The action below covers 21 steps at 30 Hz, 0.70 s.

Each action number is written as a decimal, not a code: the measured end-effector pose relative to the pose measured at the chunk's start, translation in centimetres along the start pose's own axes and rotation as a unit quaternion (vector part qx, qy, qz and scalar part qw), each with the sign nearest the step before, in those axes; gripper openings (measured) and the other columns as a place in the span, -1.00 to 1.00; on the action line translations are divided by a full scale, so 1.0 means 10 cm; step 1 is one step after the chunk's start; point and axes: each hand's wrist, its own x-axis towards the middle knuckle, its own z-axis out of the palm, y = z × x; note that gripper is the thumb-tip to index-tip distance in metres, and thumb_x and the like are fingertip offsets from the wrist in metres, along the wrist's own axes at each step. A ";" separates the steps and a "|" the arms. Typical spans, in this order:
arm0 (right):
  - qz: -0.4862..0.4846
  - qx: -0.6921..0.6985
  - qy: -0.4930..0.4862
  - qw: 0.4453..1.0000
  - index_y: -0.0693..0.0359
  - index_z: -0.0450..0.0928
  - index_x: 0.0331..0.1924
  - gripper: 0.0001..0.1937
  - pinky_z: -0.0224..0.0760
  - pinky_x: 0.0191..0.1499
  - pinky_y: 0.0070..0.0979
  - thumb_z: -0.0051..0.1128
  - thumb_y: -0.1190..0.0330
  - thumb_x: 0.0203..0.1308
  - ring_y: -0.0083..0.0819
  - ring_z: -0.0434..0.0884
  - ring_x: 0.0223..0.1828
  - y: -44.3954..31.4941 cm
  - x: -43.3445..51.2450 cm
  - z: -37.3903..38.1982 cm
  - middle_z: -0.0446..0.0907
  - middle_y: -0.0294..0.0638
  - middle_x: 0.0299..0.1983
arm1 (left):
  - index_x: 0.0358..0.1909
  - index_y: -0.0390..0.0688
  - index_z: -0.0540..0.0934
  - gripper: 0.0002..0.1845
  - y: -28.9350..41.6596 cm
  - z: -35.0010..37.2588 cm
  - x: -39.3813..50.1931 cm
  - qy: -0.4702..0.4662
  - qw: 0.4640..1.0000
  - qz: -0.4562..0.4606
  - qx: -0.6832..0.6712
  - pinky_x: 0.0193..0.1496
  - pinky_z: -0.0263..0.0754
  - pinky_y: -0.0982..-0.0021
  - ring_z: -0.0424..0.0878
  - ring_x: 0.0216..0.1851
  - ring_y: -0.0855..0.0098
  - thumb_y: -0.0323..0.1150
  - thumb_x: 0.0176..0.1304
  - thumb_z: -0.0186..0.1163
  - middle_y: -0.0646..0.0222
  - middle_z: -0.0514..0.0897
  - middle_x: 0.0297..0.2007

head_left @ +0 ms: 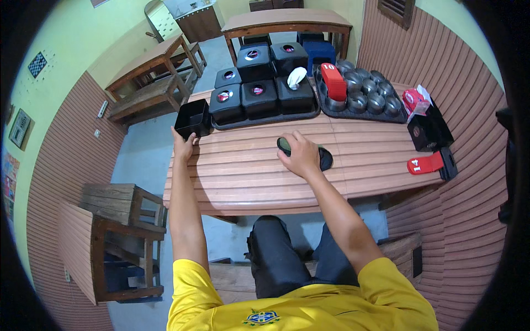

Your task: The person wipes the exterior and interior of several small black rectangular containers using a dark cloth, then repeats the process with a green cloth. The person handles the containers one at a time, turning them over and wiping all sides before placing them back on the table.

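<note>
My left hand (pixel 183 145) grips the near edge of an open, empty-looking black plastic box (pixel 193 117) at the table's far left corner. Near the middle of the wood-patterned table (pixel 248 182), my right hand (pixel 300 154) holds a green and black item (pixel 326 159), perhaps a glasses case; my palm hides part of it. Just right of the black box stands a dark tray (pixel 265 123) of black tissue boxes (pixel 259 97), some stacked, one with a white tissue sticking out. Beside it, a second tray (pixel 364 117) carries metal cups (pixel 375 102) and a stack of red number tags (pixel 333 82).
At the table's right end stand a black holder (pixel 428 132) with a pink tissue pack (pixel 416 101) and a red number tag (pixel 425 163) with a black clip-like end. Wooden benches (pixel 145 97) and another table (pixel 285 20) lie beyond. A ribbed wall closes the right side.
</note>
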 end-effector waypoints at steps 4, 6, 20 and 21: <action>0.022 -0.052 -0.025 0.998 0.12 0.72 0.01 -0.59 0.67 -0.11 0.01 0.41 0.04 0.23 0.05 0.79 -0.15 -0.02 0.15 0.12 0.69 -0.09 -0.05 | 0.75 -0.34 -0.40 0.30 -0.10 0.24 0.34 0.002 1.000 0.000 -0.006 0.71 0.07 0.07 0.22 0.66 -0.24 -0.13 0.46 0.45 -0.37 0.22 0.64; 0.011 -0.067 -0.044 0.997 0.13 0.73 -0.02 -0.60 0.67 -0.13 0.01 0.41 0.03 0.23 0.04 0.79 -0.18 -0.02 0.25 0.17 0.69 -0.09 -0.09 | 0.74 -0.34 -0.43 0.30 -0.07 0.36 0.46 0.015 1.000 0.005 0.013 0.72 0.04 0.02 0.20 0.65 -0.35 -0.12 0.47 0.44 -0.39 0.23 0.63; -0.033 -0.077 -0.075 0.994 0.11 0.75 -0.15 -0.66 0.69 -0.16 0.01 0.44 0.04 0.18 0.04 0.79 -0.21 -0.04 0.90 0.60 0.71 -0.10 -0.17 | 0.70 -0.51 -0.39 0.19 0.25 0.54 0.73 0.025 0.982 -0.005 0.190 0.73 0.00 -0.10 0.41 0.58 -0.14 -0.09 0.55 0.28 -0.33 0.31 0.60; -0.032 -0.082 -0.072 0.994 0.10 0.75 -0.14 -0.65 0.69 -0.16 0.01 0.45 0.03 0.18 0.06 0.79 -0.21 -0.04 0.91 0.61 0.71 -0.09 -0.17 | 0.69 -0.54 -0.33 0.17 0.24 0.54 0.73 0.019 0.985 -0.015 0.170 0.71 0.05 -0.11 0.46 0.54 -0.16 -0.11 0.54 0.29 -0.33 0.38 0.56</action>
